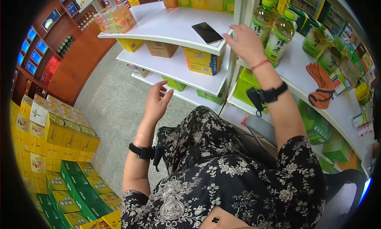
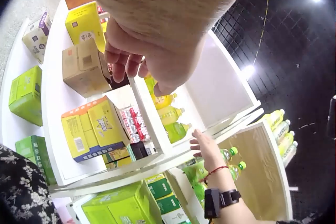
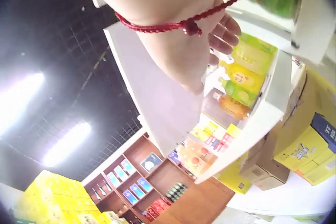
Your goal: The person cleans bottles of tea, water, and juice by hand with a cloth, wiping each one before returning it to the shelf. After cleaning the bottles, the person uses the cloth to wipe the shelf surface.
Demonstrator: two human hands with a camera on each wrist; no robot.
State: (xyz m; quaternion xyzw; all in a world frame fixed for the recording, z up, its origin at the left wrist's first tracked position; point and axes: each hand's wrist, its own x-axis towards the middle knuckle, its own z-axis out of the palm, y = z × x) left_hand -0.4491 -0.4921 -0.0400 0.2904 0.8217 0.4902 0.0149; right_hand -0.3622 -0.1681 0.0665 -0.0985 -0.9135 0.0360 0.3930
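My right hand reaches over the corner where two shelf units meet, fingers stretched out and nothing in its grip. A dark phone lies on the white top shelf just left of its fingertips. Close on its other side stand green tea bottles with light green caps. My left hand hangs in the air in front of the lower shelves, its fingers loosely bent and holding nothing. In the left wrist view, cartons such as a yellow and blue box appear beyond the left hand.
Orange work gloves lie on the right shelf. Peach-coloured drink bottles stand at the far end of the left top shelf. Stacked yellow cartons and green cartons rise from the floor at left. A grey chair stands by the right shelf.
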